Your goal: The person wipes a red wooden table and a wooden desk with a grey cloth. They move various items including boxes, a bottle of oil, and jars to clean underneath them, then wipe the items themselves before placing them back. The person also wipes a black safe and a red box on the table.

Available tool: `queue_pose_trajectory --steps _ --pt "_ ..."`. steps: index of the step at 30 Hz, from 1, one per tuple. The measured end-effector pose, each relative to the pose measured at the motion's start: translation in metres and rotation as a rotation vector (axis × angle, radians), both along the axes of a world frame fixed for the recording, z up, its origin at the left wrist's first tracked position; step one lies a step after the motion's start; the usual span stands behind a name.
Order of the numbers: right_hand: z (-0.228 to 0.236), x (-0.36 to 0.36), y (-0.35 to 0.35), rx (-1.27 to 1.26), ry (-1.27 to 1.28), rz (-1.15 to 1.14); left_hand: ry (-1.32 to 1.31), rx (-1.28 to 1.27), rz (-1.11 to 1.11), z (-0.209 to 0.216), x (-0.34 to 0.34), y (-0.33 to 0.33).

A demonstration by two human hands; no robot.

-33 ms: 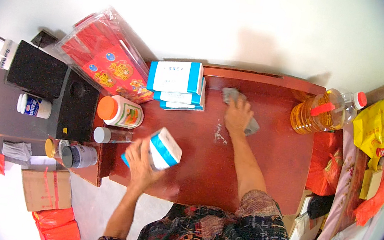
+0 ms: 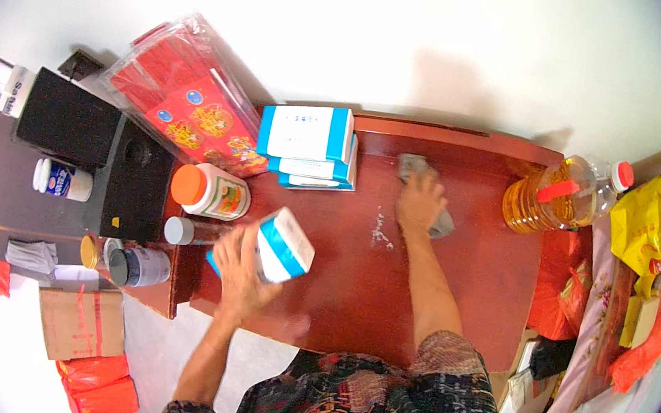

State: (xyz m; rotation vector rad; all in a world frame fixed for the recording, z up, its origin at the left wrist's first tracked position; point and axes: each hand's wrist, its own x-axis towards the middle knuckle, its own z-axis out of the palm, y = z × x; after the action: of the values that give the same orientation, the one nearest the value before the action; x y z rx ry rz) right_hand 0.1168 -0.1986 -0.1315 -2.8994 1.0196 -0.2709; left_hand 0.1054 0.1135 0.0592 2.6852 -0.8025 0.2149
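My left hand is wrapped round a white-and-blue box-shaped pack, held tilted over the near left part of the red-brown table. Beneath my right hand is a grey cloth, pressed on the tabletop; the cloth shows on both sides of the fingers. Pale marks lie on the wood just left of that hand. Against the back ledge stands a stack of similar white-and-blue packs.
On the left are a white jar with an orange lid, a clear jar with a grey lid, red packets in plastic and black boxes. At the right stand an oil bottle and a yellow bag.
My right hand and the grey cloth have slid a little to the right across the tabletop. My left hand keeps the pack in nearly the same place.
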Motion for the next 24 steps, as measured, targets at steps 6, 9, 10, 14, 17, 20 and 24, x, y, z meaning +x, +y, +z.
queue_pose_trajectory --steps 6,9,10,14,17,20,24 --pt "0.006 -0.071 -0.034 -0.109 -0.080 -0.314 -0.162 0.054 -0.200 0.068 0.093 -0.054" --pt "0.005 -0.115 -0.024 -0.159 -0.082 -0.156 -0.207 0.039 -0.278 0.075 0.131 -0.088" --pt "0.006 -0.125 -0.019 -0.142 -0.078 -0.139 -0.150 0.074 -0.290 0.077 0.141 -0.097" --pt "0.005 -0.149 -0.013 -0.142 -0.104 -0.117 -0.080 0.183 -0.321 0.060 0.172 -0.121" --pt "0.009 -0.148 0.004 -0.098 -0.116 -0.063 -0.037 0.217 -0.348 0.054 0.184 -0.130" --pt "0.025 -0.123 0.025 0.082 -0.144 0.377 -0.008 0.223 -0.346 0.047 0.192 -0.127" --pt "0.026 -0.064 0.036 0.163 -0.250 0.503 0.028 0.218 -0.307 0.044 0.185 -0.127"
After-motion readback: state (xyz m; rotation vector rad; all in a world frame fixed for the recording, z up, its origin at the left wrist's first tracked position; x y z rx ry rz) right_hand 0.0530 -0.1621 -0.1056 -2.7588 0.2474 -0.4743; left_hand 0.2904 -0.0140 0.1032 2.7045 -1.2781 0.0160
